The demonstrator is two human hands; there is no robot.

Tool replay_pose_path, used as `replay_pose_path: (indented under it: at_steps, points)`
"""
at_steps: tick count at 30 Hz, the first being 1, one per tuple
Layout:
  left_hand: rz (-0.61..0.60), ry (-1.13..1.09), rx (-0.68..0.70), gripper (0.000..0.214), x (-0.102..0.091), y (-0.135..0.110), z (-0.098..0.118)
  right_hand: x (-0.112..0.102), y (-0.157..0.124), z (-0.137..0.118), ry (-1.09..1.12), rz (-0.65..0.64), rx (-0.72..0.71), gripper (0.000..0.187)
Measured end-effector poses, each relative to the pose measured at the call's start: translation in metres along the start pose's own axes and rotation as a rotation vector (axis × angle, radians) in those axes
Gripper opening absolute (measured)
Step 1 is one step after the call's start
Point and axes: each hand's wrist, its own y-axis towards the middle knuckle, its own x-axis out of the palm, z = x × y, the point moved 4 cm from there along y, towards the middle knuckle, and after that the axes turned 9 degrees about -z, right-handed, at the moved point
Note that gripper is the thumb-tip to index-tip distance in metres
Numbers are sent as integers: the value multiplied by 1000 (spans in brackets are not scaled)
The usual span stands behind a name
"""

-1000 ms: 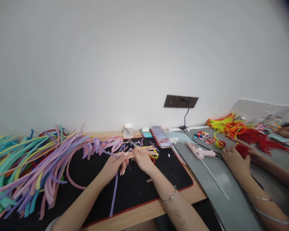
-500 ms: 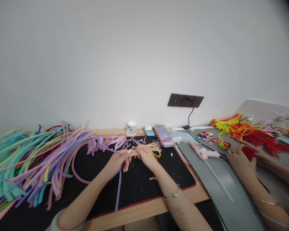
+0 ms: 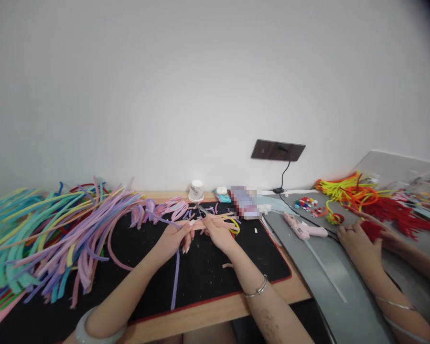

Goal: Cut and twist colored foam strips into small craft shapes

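**Above the black mat, a pink bundle between two hands**

At the mat's (image 3: 208,286) near side runs the bare wooden edge of the surface (image 3: 200,316). Over the mat's middle, the left hand (image 3: 172,241) has its fingers closed on one end of the bundle (image 3: 224,221), thumb on top. The right hand (image 3: 218,235) grasps it farther along, with loose ends fanning out past it. Two grips probably stop the soft stems from splaying. A purple strip (image 3: 176,282) hangs below the left hand over the mat; whether the fingers pinch it I cannot tell. Scissors (image 3: 202,209) point out beyond the right hand, perhaps held there to spare a reach, though the hold is hidden.

Left of the mat and over its edge sprawls a pile (image 3: 93,224), likely put there for easy picking. Pink loops (image 3: 175,208) lie on the mat's far part. Right of the mat rests a glue gun (image 3: 304,229), seemingly set within its cord's reach; farther right, a co-worker's hand (image 3: 360,243) is at a red ball (image 3: 371,230). Behind the mat stands a cup (image 3: 197,190), apparently out of the way.
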Motion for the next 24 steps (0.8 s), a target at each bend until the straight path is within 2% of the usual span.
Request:
replay_pose_path:
  at_steps: [7, 12, 17, 24]
  points:
    - [-1, 21, 1, 43, -2, -1, 0, 0, 5, 5, 118, 34, 5, 51]
    - [13, 23, 4, 43, -4, 0, 0, -4, 2, 0, -2, 110, 4, 45]
    - [5, 45, 27, 43, -5, 1, 0, -3, -1, -16, -31, 103, -117, 40]
    - [8, 27, 3, 43, -6, 1, -7, -8, 3, 0, 31, 141, -10, 36]
